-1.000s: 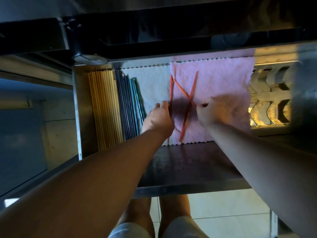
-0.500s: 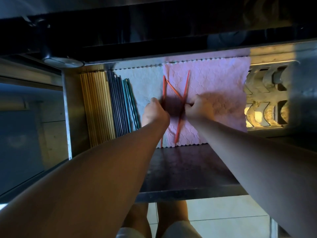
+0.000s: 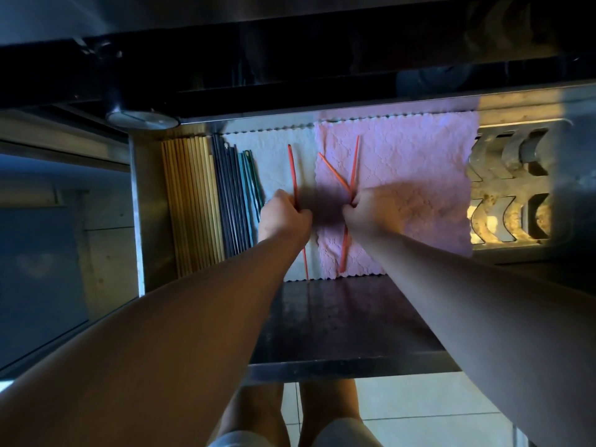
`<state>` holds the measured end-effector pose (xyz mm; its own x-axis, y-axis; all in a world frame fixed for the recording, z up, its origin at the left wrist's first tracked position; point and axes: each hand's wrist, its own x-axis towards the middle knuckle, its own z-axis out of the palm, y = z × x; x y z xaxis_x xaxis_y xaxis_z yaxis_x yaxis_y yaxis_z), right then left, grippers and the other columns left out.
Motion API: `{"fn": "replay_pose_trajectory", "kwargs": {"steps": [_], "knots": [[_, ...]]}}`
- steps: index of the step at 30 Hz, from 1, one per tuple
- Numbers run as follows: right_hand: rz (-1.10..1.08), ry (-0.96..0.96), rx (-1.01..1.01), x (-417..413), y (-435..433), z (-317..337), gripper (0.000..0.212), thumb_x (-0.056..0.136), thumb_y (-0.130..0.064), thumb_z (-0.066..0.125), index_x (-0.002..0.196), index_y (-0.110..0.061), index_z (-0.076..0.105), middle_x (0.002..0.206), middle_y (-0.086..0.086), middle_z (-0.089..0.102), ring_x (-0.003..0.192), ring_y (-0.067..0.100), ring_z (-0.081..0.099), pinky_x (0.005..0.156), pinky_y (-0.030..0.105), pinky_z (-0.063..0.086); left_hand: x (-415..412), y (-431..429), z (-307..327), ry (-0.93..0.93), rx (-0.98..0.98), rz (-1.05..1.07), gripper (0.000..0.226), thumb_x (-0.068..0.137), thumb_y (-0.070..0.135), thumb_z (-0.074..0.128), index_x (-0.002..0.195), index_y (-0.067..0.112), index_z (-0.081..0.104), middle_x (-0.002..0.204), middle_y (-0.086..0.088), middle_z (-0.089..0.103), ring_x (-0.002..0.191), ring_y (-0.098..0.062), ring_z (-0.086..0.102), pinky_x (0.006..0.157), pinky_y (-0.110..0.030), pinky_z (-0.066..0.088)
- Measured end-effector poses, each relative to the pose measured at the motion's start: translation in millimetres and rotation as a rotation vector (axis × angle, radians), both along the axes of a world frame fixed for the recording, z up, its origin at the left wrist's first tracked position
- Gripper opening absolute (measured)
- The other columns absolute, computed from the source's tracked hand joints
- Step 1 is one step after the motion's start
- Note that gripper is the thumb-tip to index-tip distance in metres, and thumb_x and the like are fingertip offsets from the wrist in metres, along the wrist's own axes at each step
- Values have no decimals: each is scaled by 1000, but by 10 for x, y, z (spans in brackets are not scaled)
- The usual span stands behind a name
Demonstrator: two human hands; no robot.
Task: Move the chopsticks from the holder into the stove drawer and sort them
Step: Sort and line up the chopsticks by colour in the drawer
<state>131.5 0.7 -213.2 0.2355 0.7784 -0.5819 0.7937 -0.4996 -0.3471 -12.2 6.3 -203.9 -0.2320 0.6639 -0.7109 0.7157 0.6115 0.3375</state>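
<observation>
The open stove drawer (image 3: pixel 135 221) holds sorted rows at its left: wooden chopsticks (image 3: pixel 193 204), dark chopsticks (image 3: pixel 230 201) and a few green chopsticks (image 3: pixel 251 185). My left hand (image 3: pixel 283 217) grips one red chopstick (image 3: pixel 293 172) lying over the white cloth (image 3: pixel 274 156). My right hand (image 3: pixel 371 211) is closed on two more red chopsticks (image 3: pixel 354 166) that cross each other over the pink cloth (image 3: pixel 412 162). The holder is not in view.
A perforated metal rack (image 3: pixel 509 188) fills the drawer's right side. The drawer's dark front panel (image 3: pixel 338 324) lies under my forearms. The stove body (image 3: pixel 290 75) overhangs the back. My legs and a tiled floor (image 3: pixel 403 414) are below.
My left hand has carried one red chopstick leftward, away from the crossed pair, onto the white cloth. My right hand stays on the other two.
</observation>
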Motion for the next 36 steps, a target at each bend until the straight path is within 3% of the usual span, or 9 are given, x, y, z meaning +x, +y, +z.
{"fn": "replay_pose_trajectory", "kwargs": {"steps": [6, 9, 14, 17, 19, 22, 26, 29, 36], "knots": [[26, 68, 41, -272, -29, 98, 10, 84, -23, 54, 79, -14, 56, 72, 5, 56, 72, 28, 58, 60, 27, 36, -310, -45, 52, 45, 15, 51, 21, 86, 15, 63, 105, 11, 56, 90, -4, 60, 69, -16, 55, 52, -27, 43], [69, 54, 0, -452, -3, 80, 12, 83, -24, 54, 82, -13, 59, 83, 10, 64, 82, 29, 61, 67, 30, 45, -392, -55, 88, 54, 29, 63, 27, 85, 12, 61, 109, 11, 50, 96, -8, 59, 82, -27, 61, 70, -40, 55], [108, 7, -14, -822, 41, 59, 38, 71, -41, 47, 87, -13, 66, 89, 12, 66, 91, 35, 62, 81, 42, 53, -536, -75, 90, 51, 19, 31, 22, 84, 9, 54, 105, 11, 47, 94, -10, 58, 82, -30, 58, 69, -40, 51], [75, 19, -63, -963, 92, 69, 29, 79, -33, 56, 91, -11, 70, 87, 10, 70, 88, 32, 65, 74, 34, 52, -637, -92, 96, 37, 33, -35, 18, 85, 14, 55, 102, 11, 48, 92, -9, 58, 78, -28, 55, 64, -36, 42], [35, 23, -85, -991, 115, 95, 25, 83, -27, 58, 91, -8, 71, 84, 10, 70, 83, 30, 66, 61, 25, 40, -712, -106, 124, 34, 45, -82, 18, 86, 14, 55, 103, 11, 49, 97, -9, 56, 77, -27, 52, 64, -36, 41], [-6, -19, -66, -1000, 94, 181, 21, 86, -21, 55, 94, -9, 71, 87, 8, 68, 85, 26, 64, 59, 22, 31, -838, -148, 163, 85, 102, -225, 22, 89, 14, 53, 111, 14, 50, 116, -9, 49, 97, -29, 51, 76, -41, 46], [9, 0, -91, -1090, 37, 194, 24, 85, -15, 51, 98, -13, 72, 98, 10, 70, 96, 29, 64, 76, 27, 48, -1004, -225, 183, 207, 206, -461, 39, 89, 18, 52, 127, 22, 46, 139, -6, 37, 119, -31, 38, 94, -43, 39], [-27, 94, -129, -1201, 24, 165, 24, 85, -10, 50, 95, -13, 71, 97, 10, 70, 94, 29, 64, 80, 31, 52, -1100, -289, 171, 196, 189, -597, 59, 91, 18, 53, 144, 28, 30, 160, 0, 12, 139, -31, 21, 106, -46, 32], [-2, 108, -141, -1236, 9, 216, 25, 89, -9, 47, 97, -10, 71, 97, 10, 68, 80, 22, 56, 75, 26, 47, -1121, -327, 171, 134, 65, -678, 77, 95, 14, 49, 154, 35, 5, 163, 10, -14, 150, -25, -9, 117, -51, 14]]}}
